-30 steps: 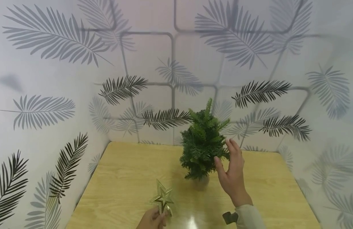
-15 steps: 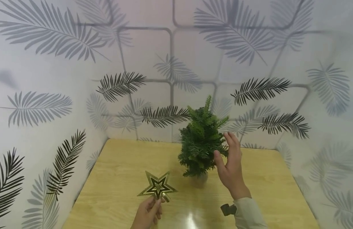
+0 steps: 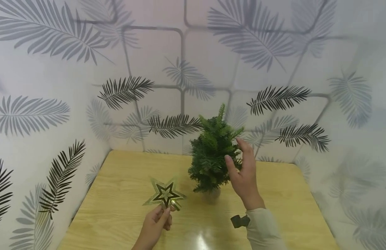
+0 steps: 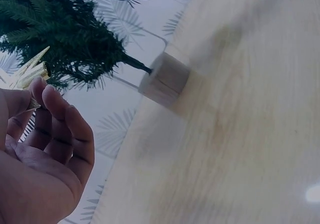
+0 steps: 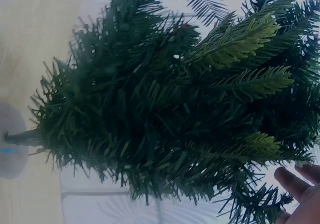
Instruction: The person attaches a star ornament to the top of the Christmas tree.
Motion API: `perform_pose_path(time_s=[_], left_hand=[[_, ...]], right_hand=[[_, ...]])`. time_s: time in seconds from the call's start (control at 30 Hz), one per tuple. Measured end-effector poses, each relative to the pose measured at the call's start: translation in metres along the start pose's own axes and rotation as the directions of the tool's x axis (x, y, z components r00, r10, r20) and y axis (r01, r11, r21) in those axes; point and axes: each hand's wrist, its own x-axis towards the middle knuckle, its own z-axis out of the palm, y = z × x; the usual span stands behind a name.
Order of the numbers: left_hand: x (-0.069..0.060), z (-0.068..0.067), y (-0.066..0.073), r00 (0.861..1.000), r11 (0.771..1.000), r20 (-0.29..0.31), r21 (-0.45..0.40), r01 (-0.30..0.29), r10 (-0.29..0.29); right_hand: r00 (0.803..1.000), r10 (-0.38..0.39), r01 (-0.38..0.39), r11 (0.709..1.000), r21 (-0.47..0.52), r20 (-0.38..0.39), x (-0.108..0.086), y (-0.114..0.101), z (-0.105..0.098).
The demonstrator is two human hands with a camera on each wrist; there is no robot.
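A gold five-pointed star tree topper (image 3: 165, 195) with a short tube at its lower side is pinched at a lower point by my left hand (image 3: 153, 225). It is held above the table, its face toward the head camera. In the left wrist view only part of the star (image 4: 34, 67) shows past the fingers. Right of it stands a small artificial Christmas tree (image 3: 211, 156), upright on a round wooden base (image 4: 165, 78). My right hand (image 3: 245, 178) is at the tree's right side, thumb and fingers apart around the outer branches; whether they touch cannot be told.
The tree stands on a light wood-grain table (image 3: 124, 180), toward its back half. Behind and beside the table rise pale walls (image 3: 161, 114) with a leaf pattern. A dark strap piece (image 3: 239, 221) sits at the right sleeve (image 3: 263, 225).
My left hand has come up and slightly left, turning the star from a tilted side view to face the head camera. My right hand stays beside the tree. The head view has shifted slightly.
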Motion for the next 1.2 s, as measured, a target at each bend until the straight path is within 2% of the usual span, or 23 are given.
perform_pose_path(time_s=[0.1,0.4,0.6,0.87,1.07,1.2], left_hand=[[0.001,-0.004,0.005,1.000,1.000,-0.013,-0.007,-0.009,0.009],[0.007,0.000,0.023,0.994,0.996,-0.066,-0.013,-0.087,0.086],[0.019,0.001,0.041,0.985,0.991,-0.113,0.002,-0.135,0.134],[0.036,-0.003,0.067,0.963,0.968,-0.092,0.030,-0.250,0.252],[0.043,-0.005,0.079,0.967,0.972,-0.099,0.025,-0.235,0.237],[0.046,-0.005,0.086,0.959,0.965,-0.108,0.044,-0.258,0.261]], right_hand=[[0.999,0.034,-0.034,0.999,-0.007,0.006,-0.002,-0.001,0.004],[1.000,-0.005,0.005,1.000,0.004,-0.002,0.000,-0.001,0.003],[1.000,0.003,-0.003,1.000,0.001,-0.007,0.006,-0.003,0.000],[0.999,0.038,-0.038,0.999,-0.011,0.031,0.014,-0.007,-0.003],[0.991,0.083,-0.080,0.996,-0.035,0.103,0.019,-0.010,-0.006],[0.984,0.103,-0.096,0.994,-0.051,0.144,0.023,-0.010,-0.008]])
